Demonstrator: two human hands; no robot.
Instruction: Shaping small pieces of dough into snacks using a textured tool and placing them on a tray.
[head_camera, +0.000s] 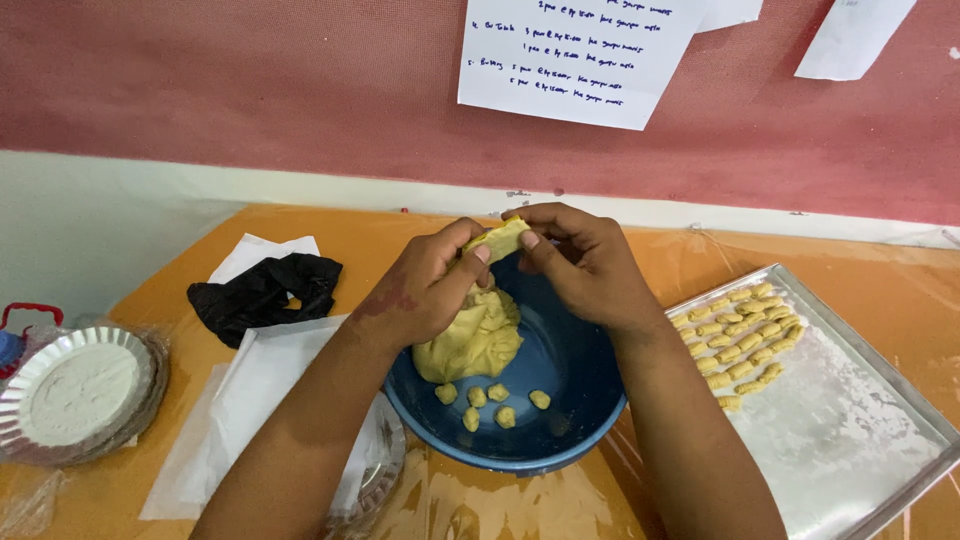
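Observation:
Both my hands are raised over a blue bowl (560, 400) and pinch a small strip of yellow dough (497, 240) between their fingertips. My left hand (425, 290) grips its lower left end, my right hand (585, 265) its upper right end. Below them a large lump of yellow dough (470, 345) rests against the bowl's left wall. Several small dough pieces (490, 402) lie on the bowl's bottom.
A floured metal tray (850, 420) at the right holds rows of shaped dough pieces (740, 335). A foil plate of white flour (75, 392) sits at the left. A black bag (262, 292) and white paper (250, 400) lie on the plastic-covered orange table (880, 270). Notes hang on the red wall.

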